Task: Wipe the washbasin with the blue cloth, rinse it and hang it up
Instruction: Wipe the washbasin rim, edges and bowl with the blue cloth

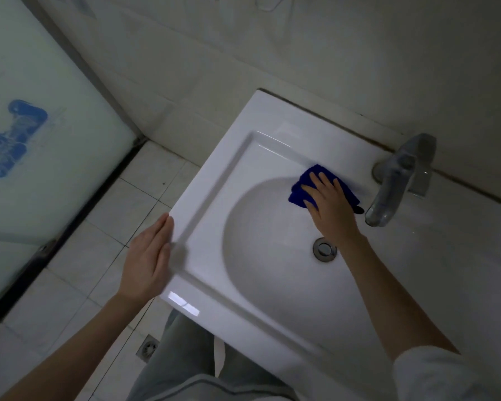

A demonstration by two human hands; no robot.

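Observation:
The white washbasin (214,180) fills the middle of the head view, its round bowl sloping to a metal drain (324,249). A folded blue cloth (301,189) lies on the bowl's far slope, just left of the tap. My right hand (331,204) presses flat on the cloth with straight fingers, covering most of it. My left hand (149,259) lies with straight fingers along the basin's left edge and holds nothing.
A chrome tap (399,180) rises at the basin's back right, its spout over the bowl. A tiled wall runs behind. Left of the basin are white floor tiles (104,227), a floor drain (148,347) and a frosted glass door (35,134).

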